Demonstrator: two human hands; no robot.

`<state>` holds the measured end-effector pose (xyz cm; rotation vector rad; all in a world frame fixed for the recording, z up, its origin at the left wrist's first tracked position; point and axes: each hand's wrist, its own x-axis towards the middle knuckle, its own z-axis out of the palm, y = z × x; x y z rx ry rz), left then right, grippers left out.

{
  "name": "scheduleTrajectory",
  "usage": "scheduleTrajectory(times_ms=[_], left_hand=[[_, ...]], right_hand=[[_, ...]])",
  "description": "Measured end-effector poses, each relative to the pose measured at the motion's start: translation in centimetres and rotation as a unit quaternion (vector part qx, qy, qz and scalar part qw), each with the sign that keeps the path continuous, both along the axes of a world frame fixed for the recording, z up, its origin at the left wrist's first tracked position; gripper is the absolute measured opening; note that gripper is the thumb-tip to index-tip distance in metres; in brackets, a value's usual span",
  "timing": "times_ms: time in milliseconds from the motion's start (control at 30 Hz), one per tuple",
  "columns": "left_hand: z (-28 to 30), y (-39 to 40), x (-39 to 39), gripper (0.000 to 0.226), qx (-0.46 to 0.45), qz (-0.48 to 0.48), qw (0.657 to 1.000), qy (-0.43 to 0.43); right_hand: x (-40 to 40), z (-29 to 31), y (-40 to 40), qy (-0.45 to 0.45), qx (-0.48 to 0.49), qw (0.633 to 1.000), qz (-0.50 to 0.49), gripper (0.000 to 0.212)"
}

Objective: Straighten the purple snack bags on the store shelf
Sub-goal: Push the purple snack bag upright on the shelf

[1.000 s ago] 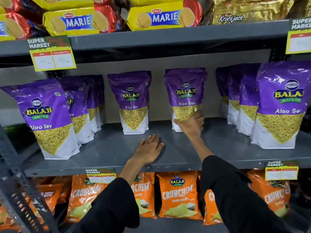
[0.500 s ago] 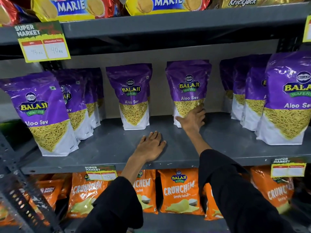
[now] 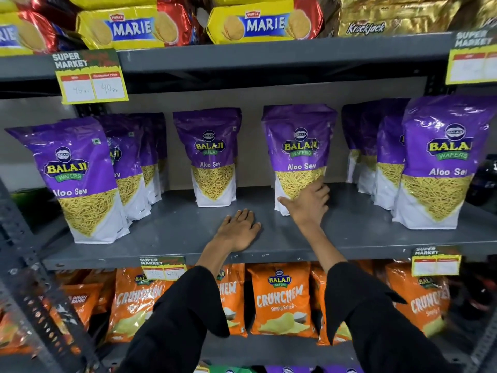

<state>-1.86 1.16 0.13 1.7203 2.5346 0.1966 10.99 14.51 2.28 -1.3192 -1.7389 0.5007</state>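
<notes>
Purple Balaji Aloo Sev bags stand on the grey middle shelf (image 3: 172,232). My right hand (image 3: 306,203) grips the bottom of the centre-right purple bag (image 3: 300,146), which stands upright, thumb at its lower left corner and fingers around its lower right side. My left hand (image 3: 238,231) lies flat, palm down, on the bare shelf in front of the centre-left purple bag (image 3: 209,152). A row of purple bags (image 3: 72,173) runs back at the left; another row (image 3: 441,162) runs back at the right.
Yellow Marie biscuit packs (image 3: 258,22) and gold Krackjack packs (image 3: 390,17) fill the shelf above. Orange Crunchem bags (image 3: 282,300) stand on the shelf below. Yellow price tags (image 3: 91,79) hang from the shelf edges. A perforated grey upright (image 3: 29,278) frames the left side.
The centre-right bag has slid slightly forward and right with my right hand on its base. My left hand stays flat on the shelf. The camera view shifted.
</notes>
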Motion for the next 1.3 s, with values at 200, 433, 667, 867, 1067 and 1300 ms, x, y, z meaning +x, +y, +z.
scheduleTrajectory(times_ms=[200, 433, 667, 867, 1067, 1300], left_hand=[[0.1, -0.1, 0.3, 0.065, -0.007, 0.005, 1.000, 0.007], [0.2, -0.3, 0.6, 0.066, -0.008, 0.011, 1.000, 0.012], [0.2, -0.5, 0.8, 0.062, 0.015, 0.004, 1.000, 0.013], [0.1, -0.6, 0.7, 0.061, 0.024, 0.004, 1.000, 0.017], [0.1, -1.1, 1.0, 0.051, 0.052, 0.012, 0.998, 0.022], [0.1, -0.9, 1.0, 0.051, 0.063, 0.002, 0.998, 0.017]], right_hand=[[2.7, -1.0, -2.8, 0.001, 0.028, 1.000, -0.004, 0.134], [5.3, -1.5, -5.6, -0.001, 0.044, 0.999, -0.008, 0.129], [7.1, -1.6, -7.6, 0.001, 0.047, 0.999, -0.018, 0.128], [8.0, -1.6, -8.6, 0.005, 0.053, 0.998, -0.016, 0.125], [8.6, -1.8, -9.1, 0.014, 0.056, 0.998, -0.011, 0.122], [9.1, -1.8, -9.4, 0.017, 0.064, 0.998, -0.012, 0.125]])
